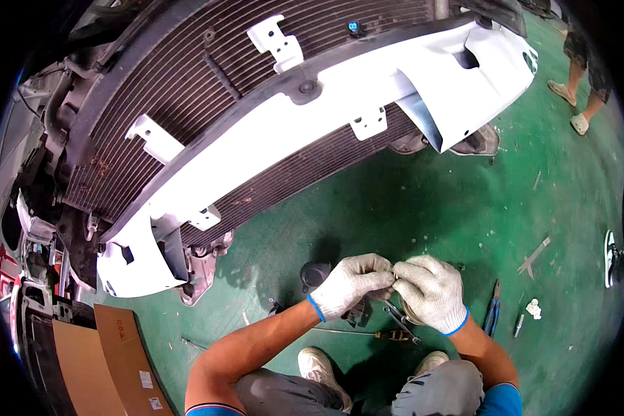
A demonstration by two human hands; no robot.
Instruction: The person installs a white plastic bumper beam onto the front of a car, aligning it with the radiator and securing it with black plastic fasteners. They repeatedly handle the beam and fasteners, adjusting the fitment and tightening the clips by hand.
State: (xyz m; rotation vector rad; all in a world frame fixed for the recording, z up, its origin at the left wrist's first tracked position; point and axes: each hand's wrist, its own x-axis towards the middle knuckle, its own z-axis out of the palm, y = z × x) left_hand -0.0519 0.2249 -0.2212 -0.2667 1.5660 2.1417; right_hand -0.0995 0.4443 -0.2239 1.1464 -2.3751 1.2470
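Green floor: open rm off edge of white beam; well off it, L hand & R hand pinch 1 small part, type unclear; 4 brackets on beam, 1 pliers well off.

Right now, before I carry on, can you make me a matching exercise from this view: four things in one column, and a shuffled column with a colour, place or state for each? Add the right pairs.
Things
1. Left hand
2. Pliers
3. Long curved beam
4. Cardboard

Colours, places, states
A. White, running across the front of the finned radiator
B. Brown, at the picture's lower left
C. Gloved, fingertips close to those of the right hand
D. Blue-handled, lying on the green floor

Pairs: 1-C, 2-D, 3-A, 4-B
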